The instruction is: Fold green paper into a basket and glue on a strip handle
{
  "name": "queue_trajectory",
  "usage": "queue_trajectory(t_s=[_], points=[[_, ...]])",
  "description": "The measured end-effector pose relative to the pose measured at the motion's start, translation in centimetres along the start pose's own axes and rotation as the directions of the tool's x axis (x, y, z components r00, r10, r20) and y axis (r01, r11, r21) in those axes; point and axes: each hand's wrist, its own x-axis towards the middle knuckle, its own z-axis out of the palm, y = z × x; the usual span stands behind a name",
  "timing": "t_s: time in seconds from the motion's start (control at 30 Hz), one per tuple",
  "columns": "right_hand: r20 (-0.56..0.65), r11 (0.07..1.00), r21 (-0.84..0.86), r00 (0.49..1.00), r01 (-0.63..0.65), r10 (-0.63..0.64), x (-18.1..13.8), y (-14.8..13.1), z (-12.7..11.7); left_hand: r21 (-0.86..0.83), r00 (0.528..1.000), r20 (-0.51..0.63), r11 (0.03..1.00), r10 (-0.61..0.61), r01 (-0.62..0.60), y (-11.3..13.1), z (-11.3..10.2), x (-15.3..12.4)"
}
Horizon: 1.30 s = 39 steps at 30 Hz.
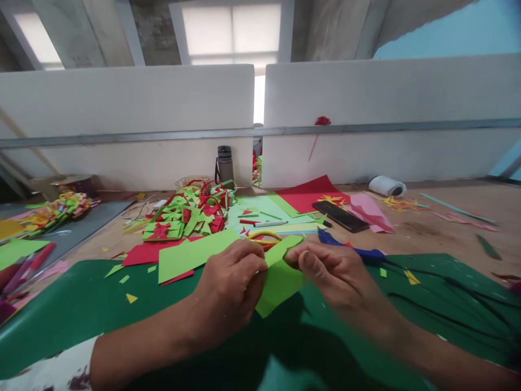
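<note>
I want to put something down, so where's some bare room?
Brown tabletop between the pink sheet and the dark green scrap; also the green mat beyond the patterned sleeve. Beyond the held green paper, it's crowded: paper pile, phone, red sheet.

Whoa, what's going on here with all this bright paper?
Someone's left hand and right hand are pinching a piece of light green paper above a dark green mat. The paper looks bent near its top. Beyond the left hand sits a heap of red and green paper shapes.
</note>
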Motion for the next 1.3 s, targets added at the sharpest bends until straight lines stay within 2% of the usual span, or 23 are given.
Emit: queue_trajectory(t_s=[0.13, 0.3, 0.5, 0.8, 1.07, 1.2, 1.3], points=[[0.150, 0.983, 0.089, 0.978, -0.162, 0.147, 0.2, -0.5, 0.3, 0.025, 1.000, 0.016, 1.000, 0.018, -0.018, -0.1, 0.3, -0.3], [0.193, 0.944, 0.157, 0.947, -0.289, 0.258, 0.5, -0.2, 0.7, 0.009, 0.999, 0.043, 1.000, 0.020, -0.020, -0.1, 0.6, -0.3], [0.235, 0.834, 0.269, 0.873, -0.481, 0.428, 0.7, -0.1, 0.9, -0.037, 0.999, 0.029, 0.999, 0.040, -0.039, -0.4, 1.0, -0.6], [0.305, 0.727, 0.358, 0.809, -0.586, 0.502, 0.2, 1.3, 1.5, -0.098, 0.999, 0.036, 0.995, 0.024, -0.020, -0.4, 1.4, -1.0], [0.317, 0.685, 0.393, 0.790, -0.614, 0.525, 0.3, 1.2, 1.7, -0.224, 0.986, 0.105, 0.964, -0.126, 0.147, -0.6, 1.3, -0.8], [0.347, 0.635, 0.421, 0.761, -0.648, 0.547, 0.2, 1.4, 1.9, -0.282, 0.971, 0.144, 0.933, -0.190, 0.224, -0.8, 1.8, -1.2], [0.374, 0.611, 0.429, 0.746, -0.665, 0.550, 0.1, 1.8, 2.1, -0.299, 0.969, 0.143, 0.924, -0.202, 0.237, -0.8, 2.0, -1.5]])
